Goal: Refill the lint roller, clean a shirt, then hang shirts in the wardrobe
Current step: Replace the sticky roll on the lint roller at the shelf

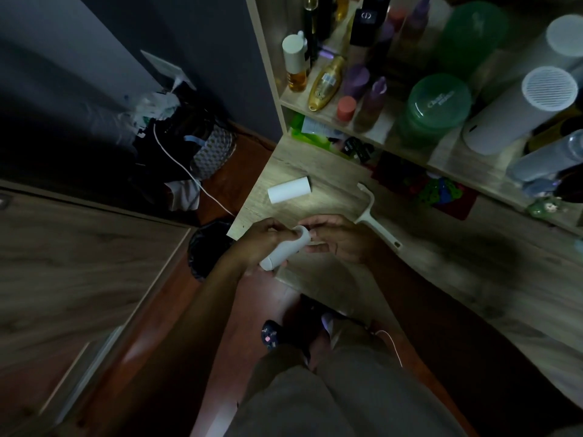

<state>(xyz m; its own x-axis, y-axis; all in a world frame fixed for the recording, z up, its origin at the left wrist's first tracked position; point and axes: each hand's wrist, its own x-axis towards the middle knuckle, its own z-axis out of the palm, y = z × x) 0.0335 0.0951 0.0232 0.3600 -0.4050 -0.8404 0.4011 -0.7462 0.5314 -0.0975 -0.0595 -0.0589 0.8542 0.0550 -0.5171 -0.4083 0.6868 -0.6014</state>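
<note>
1 smooth white cylindrical roll (285, 252)

two white rolls, a loose roll (289, 190) and a held roll (284, 249); one roller handle (373, 212); two hands (262, 242) (342, 239); two green tubs (438, 102) (473, 29); two white grilled cylinders (517, 108) (564, 36); one clear cylinder (549, 156); one gold bottle (326, 82); one black bin (208, 247).

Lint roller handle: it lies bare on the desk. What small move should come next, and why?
Probably the right hand should reach for the handle, which lies bare on the desk just beyond it, so the white roll gripped by the left hand can slide onto it.
</note>
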